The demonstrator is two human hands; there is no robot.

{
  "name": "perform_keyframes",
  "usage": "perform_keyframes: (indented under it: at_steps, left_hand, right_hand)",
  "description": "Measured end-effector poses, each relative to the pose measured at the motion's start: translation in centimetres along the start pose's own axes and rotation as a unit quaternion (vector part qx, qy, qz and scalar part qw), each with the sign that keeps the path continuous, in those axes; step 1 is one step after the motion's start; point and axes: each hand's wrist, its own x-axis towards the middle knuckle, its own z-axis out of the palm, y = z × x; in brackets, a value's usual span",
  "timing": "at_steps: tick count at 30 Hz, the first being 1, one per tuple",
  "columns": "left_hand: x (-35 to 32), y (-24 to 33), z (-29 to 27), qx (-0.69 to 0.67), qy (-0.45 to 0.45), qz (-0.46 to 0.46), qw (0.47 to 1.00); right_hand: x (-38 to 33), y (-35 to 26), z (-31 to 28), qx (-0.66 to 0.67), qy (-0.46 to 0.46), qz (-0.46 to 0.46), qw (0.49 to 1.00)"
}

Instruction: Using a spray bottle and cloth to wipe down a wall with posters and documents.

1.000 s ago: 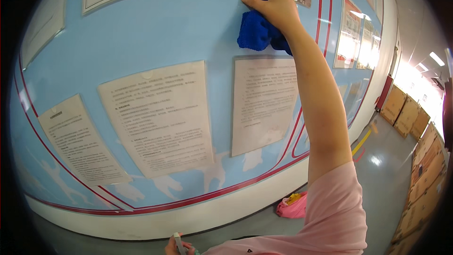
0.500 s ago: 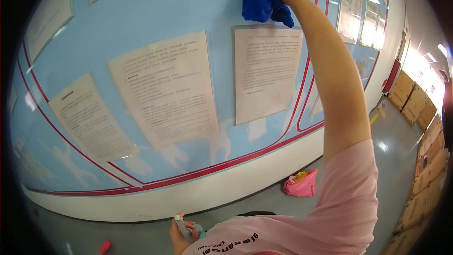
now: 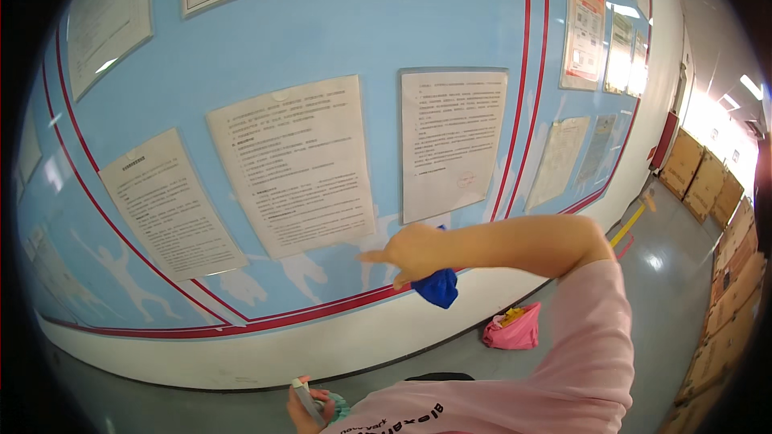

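Observation:
My right hand [image 3: 412, 254] is low on the light blue wall panel [image 3: 273, 40], just below and between two posted sheets. It grips a blue cloth [image 3: 437, 288] that hangs out under the palm, and the forefinger points left. Whether the cloth presses on the panel I cannot tell. Down by my body, my left hand [image 3: 305, 408] is closed round a slim pale grey object [image 3: 308, 400] whose kind does not show. A green band [image 3: 341, 408] circles that wrist. Nearest the right hand are a large printed sheet [image 3: 297, 169] and a sheet with a red stamp [image 3: 453, 145].
A pink bag [image 3: 515, 328] with something yellow in it lies on the grey floor by the wall's foot. Cardboard boxes [image 3: 728, 297] line the right side. More sheets, such as a red-bordered poster [image 3: 583, 32], hang on the panel, framed by red lines.
My right hand has come down with the blue cloth from above the stamped sheet to below it, and the elbow has bent. The left hand has stayed almost in place, still holding the pale object.

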Motion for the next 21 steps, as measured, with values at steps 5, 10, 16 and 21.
perform_keyframes:
  at_steps: [5, 10, 16, 21]
  left_hand:
    - [-0.3, 1.9, 1.1, -0.014, 0.021, -0.043, 0.999]
    - [-0.4, 5.0, 2.4, -0.209, 0.131, -0.288, 0.925]
    - [-1.7, 4.0, 2.6, -0.156, 0.17, -0.173, 0.958]
    - [-0.2, 5.5, 2.4, -0.07, 0.149, -0.228, 0.96]
  right_hand:
    - [4.9, -1.5, 3.2, -0.091, 0.025, -0.101, 0.99]
    - [6.6, -1.1, -0.4, -0.166, 0.197, -0.096, 0.961]
    - [0.5, 3.1, -17.5, 0.016, 0.448, 0.244, 0.86]
    - [-3.5, 14.5, -24.9, -0.037, 0.625, 0.235, 0.744]
